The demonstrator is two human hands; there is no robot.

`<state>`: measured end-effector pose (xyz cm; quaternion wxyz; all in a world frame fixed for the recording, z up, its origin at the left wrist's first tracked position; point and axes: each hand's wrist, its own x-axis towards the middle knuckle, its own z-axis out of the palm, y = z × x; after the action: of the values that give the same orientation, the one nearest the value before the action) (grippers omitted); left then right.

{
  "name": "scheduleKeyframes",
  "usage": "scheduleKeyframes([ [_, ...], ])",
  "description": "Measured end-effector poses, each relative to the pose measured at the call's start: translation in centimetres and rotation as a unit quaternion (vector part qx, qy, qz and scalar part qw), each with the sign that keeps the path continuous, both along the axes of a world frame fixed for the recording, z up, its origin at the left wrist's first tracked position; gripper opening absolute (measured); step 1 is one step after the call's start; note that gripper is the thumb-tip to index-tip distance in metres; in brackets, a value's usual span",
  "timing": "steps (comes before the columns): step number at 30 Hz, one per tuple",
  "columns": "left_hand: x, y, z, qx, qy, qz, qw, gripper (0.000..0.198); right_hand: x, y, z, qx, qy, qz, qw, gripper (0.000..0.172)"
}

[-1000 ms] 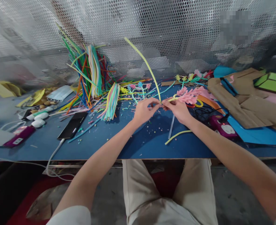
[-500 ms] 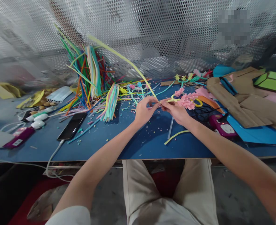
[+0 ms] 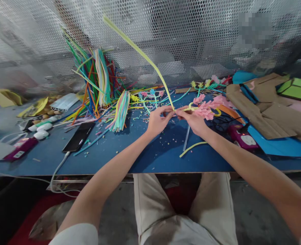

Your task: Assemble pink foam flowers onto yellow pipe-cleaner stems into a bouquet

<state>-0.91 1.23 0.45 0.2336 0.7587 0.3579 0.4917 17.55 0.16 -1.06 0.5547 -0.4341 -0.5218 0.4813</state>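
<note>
My left hand [image 3: 159,119] is closed in a pinch on a long yellow-green pipe cleaner [image 3: 145,56], whose free end arches up and to the left. Fingertips of my right hand [image 3: 192,119] meet the left ones and are closed on the stem of a pink pipe-cleaner flower [image 3: 206,107]. The yellow-green strand and the stem come together between the fingertips, where the join is mostly hidden. The pink blossoms stick out to the right above my right hand. Another yellow-green piece [image 3: 192,148] lies on the table below my right wrist.
Bundled pipe cleaners [image 3: 121,110] and a tall mixed bunch [image 3: 89,81] stand to the left. A black phone [image 3: 79,137] on a cable lies nearer. At right are brown cardboard [image 3: 275,109] and a purple power strip [image 3: 242,137]. A perforated metal panel [image 3: 181,41] rises behind.
The long yellow-green pipe cleaner's free end has swung upward and slightly right. Both hands stay pinched together at nearly the same spot; the pink flower has shifted slightly.
</note>
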Motion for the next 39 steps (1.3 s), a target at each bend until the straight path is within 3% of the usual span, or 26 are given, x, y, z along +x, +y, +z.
scheduleKeyframes([
  [7, -0.1, 0.1, -0.3, 0.028, 0.027, -0.015, 0.999, 0.018, -0.4, -0.5, 0.9, -0.048, 0.052, -0.037, 0.997, 0.02],
  [14, 0.1, 0.3, -0.2, 0.053, 0.073, -0.006, 0.996, 0.012, -0.5, -0.5, 1.0, -0.076, 0.093, -0.026, 0.992, 0.018],
  [23, 0.1, 0.2, -0.3, -0.056, -0.023, -0.031, 0.998, 0.021, -0.6, -0.5, 0.9, -0.067, 0.062, -0.008, 0.996, 0.022],
  [27, 0.5, 0.4, -0.3, -0.143, -0.107, -0.076, 0.981, 0.021, -0.6, -0.4, 0.5, -0.006, 0.079, 0.018, 0.997, 0.025],
  [31, 0.7, 0.4, -0.3, -0.245, -0.19, -0.105, 0.945, 0.026, -0.4, -0.4, 0.5, 0.109, 0.017, 0.032, 0.993, 0.025],
  [39, 0.7, -0.1, 0.3, -0.256, -0.211, -0.13, 0.935, 0.028, 0.1, -0.3, 0.5, 0.179, -0.057, 0.006, 0.982, 0.029],
])
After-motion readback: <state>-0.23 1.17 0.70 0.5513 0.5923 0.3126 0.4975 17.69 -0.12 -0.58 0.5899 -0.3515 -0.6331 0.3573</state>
